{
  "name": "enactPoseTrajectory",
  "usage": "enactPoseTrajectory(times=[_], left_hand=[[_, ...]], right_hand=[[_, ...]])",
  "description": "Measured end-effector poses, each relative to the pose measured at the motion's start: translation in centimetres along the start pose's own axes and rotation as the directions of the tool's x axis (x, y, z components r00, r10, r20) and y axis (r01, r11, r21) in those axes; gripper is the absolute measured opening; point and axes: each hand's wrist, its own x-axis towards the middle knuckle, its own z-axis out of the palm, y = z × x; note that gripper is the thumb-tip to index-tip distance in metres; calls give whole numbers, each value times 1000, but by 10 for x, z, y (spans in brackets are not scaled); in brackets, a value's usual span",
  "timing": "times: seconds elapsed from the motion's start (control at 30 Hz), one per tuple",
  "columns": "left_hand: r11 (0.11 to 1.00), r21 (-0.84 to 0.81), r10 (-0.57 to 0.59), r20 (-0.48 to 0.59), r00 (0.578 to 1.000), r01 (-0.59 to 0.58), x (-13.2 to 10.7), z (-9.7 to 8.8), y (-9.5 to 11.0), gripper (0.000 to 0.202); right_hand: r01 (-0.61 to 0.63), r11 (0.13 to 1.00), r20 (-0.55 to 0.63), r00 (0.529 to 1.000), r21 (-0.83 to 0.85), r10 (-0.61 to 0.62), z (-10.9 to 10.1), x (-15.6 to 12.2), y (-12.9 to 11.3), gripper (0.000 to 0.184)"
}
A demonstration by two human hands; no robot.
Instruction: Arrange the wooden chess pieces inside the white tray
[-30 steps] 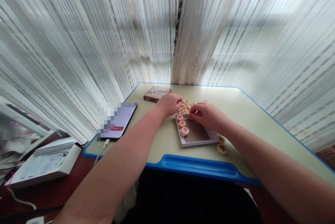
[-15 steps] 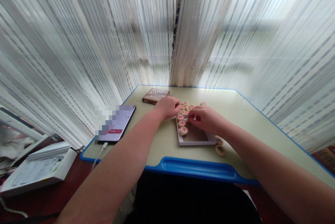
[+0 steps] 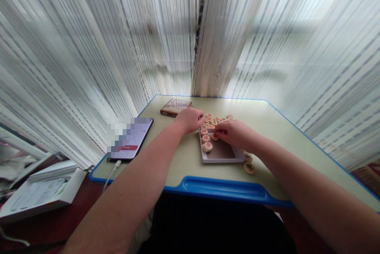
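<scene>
Piece at your fingertips: a red-marked piece point(image 3: 214, 137), inside the shallow box, toward its far end and just right of the column along its left wall; partly hidden by your fingers
Your right hand: your right hand point(image 3: 234, 132) reaches over the box's far right part; thumb and fingertips close together on that piece, the gap between them narrow
Shallow box: the shallow box point(image 3: 224, 152) lies open, its brown floor bare over most of the near and right part; pale walls all round
Column: three red-marked pieces point(image 3: 206, 138) run along the box's left wall, one behind another
Your left hand: your left hand point(image 3: 189, 120) hovers or rests just beyond the box's far left corner, beside the loose pieces; fingers curled in; you cannot tell from here whether they hold anything
Loose pieces: a cluster of loose pieces point(image 3: 217, 119), red-marked and black-marked, spreads just beyond the box's far wall
Side pieces: a black-marked piece point(image 3: 249, 168) lies near the box's near right corner; another sits behind it, partly under your forearm
Flat case: the flat case point(image 3: 175, 105) lies beyond the box, to its left
Phone: the phone point(image 3: 138, 137) lies well left of the box, a white cable point(image 3: 118, 164) at its near end
Blue trough: the blue trough point(image 3: 224, 189) edges the table point(image 3: 273, 127) on the box's near side
</scene>
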Motion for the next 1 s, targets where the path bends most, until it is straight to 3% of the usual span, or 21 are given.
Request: enactPoseTrajectory(times=[0.23,0.5,0.73,1.0], left_hand=[[999,-26,-22,-17,1000,21,-1,-5,-1,35],[999,-34,-13,0,1000,13,-2,-3,-1,28],[996,-85,33,140,990,-21,-4,-3,1,22],[992,-127,36,196,980,-11,-5,-5,2,24]], right_hand=[[82,995,84,993,48,-86,-9,-6,-7,30],[72,989,190,977,128,-96,-14,-12,-11,19],[42,982,224,971,184,-83,-14,-12,-10,15],[47,980,226,970,193,-91,-11,-11,-6,17]])
